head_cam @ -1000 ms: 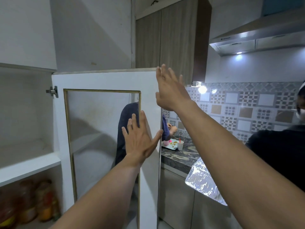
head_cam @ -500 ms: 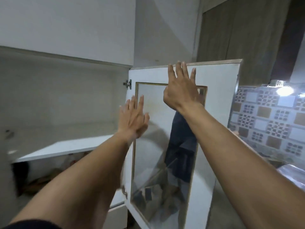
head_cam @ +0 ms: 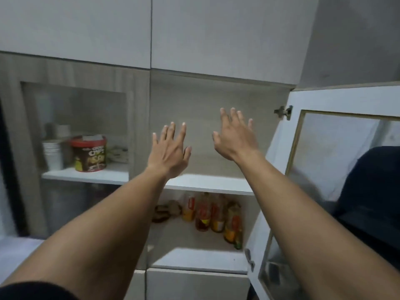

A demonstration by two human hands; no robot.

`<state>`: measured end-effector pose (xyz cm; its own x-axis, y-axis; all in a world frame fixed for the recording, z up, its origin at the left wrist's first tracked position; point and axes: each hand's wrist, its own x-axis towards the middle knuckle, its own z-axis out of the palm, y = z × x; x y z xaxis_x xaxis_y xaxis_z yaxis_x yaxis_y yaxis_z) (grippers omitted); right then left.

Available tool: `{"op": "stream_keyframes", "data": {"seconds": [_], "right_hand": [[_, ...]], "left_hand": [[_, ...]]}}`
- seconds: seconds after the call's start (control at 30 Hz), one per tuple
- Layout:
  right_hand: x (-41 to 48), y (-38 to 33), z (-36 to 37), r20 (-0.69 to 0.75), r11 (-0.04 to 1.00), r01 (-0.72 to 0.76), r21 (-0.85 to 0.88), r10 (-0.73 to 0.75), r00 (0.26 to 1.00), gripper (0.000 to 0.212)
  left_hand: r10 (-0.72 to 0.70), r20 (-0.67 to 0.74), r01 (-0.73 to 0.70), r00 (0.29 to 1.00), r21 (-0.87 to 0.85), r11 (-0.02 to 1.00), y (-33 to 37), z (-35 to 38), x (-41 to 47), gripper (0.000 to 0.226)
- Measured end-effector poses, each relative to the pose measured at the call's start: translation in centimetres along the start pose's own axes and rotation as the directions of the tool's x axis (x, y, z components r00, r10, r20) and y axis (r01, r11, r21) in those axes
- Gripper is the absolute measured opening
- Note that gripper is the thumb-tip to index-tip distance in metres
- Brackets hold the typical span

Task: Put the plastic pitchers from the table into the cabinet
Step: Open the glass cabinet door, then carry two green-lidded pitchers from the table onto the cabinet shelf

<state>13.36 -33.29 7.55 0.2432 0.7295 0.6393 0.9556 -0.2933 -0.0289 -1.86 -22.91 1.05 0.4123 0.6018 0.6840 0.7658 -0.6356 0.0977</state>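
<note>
Left hand (head_cam: 170,151) and right hand (head_cam: 234,137) are raised before the open cabinet (head_cam: 216,100), fingers spread wide, holding nothing. Upper shelf (head_cam: 207,184) bare; bottles (head_cam: 213,214) stand below. No plastic pitchers in view.

Red-lidded tub (head_cam: 90,154) beside stacked cups (head_cam: 52,154); bottles (head_cam: 213,215) below (labels blurred).

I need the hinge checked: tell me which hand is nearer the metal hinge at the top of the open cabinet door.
Right. The right hand is raised just left of and slightly below the hinge; the left hand is farther left and lower.
</note>
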Motion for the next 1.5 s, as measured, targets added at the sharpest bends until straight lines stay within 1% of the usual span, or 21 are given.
{"op": "stream_keyframes", "data": {"seconds": [0.1, 0.2, 0.27, 0.43, 0.6, 0.7, 0.83, 0.93, 1.07, 1.17, 1.3, 1.37, 1.5], "right_hand": [[2.2, -5.9, 3.3, 0.023, 0.994, 0.053, 0.091, -0.055, 0.998, 0.073], [3.4, -12.3, 6.3, 0.060, 0.977, 0.106, 0.184, -0.119, 0.991, 0.072], [4.1, -16.6, 8.0, 0.070, 0.959, 0.150, 0.243, -0.171, 0.983, 0.072], [5.4, -26.3, 11.3, 0.064, 0.904, 0.234, 0.359, -0.274, 0.959, 0.072], [5.3, -35.9, 14.5, 0.074, 0.832, 0.312, 0.459, -0.386, 0.919, 0.072], [5.1, -41.0, 16.4, 0.079, 0.792, 0.352, 0.499, -0.446, 0.892, 0.071], [4.5, -47.1, 19.6, 0.065, 0.731, 0.414, 0.543, -0.529, 0.846, 0.071], [3.4, -51.1, 22.4, 0.092, 0.687, 0.425, 0.589, -0.580, 0.810, 0.070], [2.3, -56.2, 26.3, 0.109, 0.625, 0.440, 0.644, -0.645, 0.756, 0.069], [2.2, -59.7, 29.7, 0.143, 0.581, 0.451, 0.678, -0.705, 0.695, 0.067], [2.1, -64.5, 34.2, 0.119, 0.514, 0.470, 0.718, -0.755, 0.645, 0.065], [1.7, -66.5, 37.0, 0.114, 0.484, 0.481, 0.731, -0.781, 0.614, 0.065], [1.1, -70.1, 43.0, 0.155, 0.462, 0.472, 0.751, -0.818, 0.554, 0.065]], "left_hand": [[-0.075, 0.006, 0.074, 0.997, 0.068, 0.995, -6.5, -0.9, -0.6, 0.071], [-0.114, 0.029, 0.108, 0.993, 0.176, 0.978, -13.0, -1.9, -2.0, 0.070], [-0.157, 0.012, 0.150, 0.987, 0.237, 0.960, -17.3, -2.6, -3.0, 0.070], [-0.271, 0.016, 0.253, 0.962, 0.313, 0.916, -25.8, -4.6, -5.6, 0.070], [-0.402, -0.003, 0.372, 0.916, 0.385, 0.844, -33.7, -6.7, -9.3, 0.069], [-0.472, -0.019, 0.439, 0.882, 0.398, 0.805, -37.4, -7.7, -11.6, 0.068], [-0.573, -0.041, 0.535, 0.819, 0.418, 0.734, -41.9, -7.7, -15.0, 0.068], [-0.639, -0.034, 0.585, 0.768, 0.445, 0.678, -44.9, -7.0, -17.5, 0.067], [-0.710, -0.069, 0.659, 0.701, 0.442, 0.608, -49.2, -5.7, -19.5, 0.067], [-0.752, -0.096, 0.707, 0.652, 0.437, 0.556, -52.6, -3.8, -20.8, 0.066], [-0.792, -0.136, 0.750, 0.596, 0.446, 0.488, -57.1, -1.0, -23.3, 0.064], [-0.825, -0.138, 0.780, 0.549, 0.439, 0.446, -59.0, 0.9, -24.7, 0.064], [-0.873, -0.181, 0.848, 0.452, 0.391, 0.358, -62.0, 4.9, -26.8, 0.065]]}}
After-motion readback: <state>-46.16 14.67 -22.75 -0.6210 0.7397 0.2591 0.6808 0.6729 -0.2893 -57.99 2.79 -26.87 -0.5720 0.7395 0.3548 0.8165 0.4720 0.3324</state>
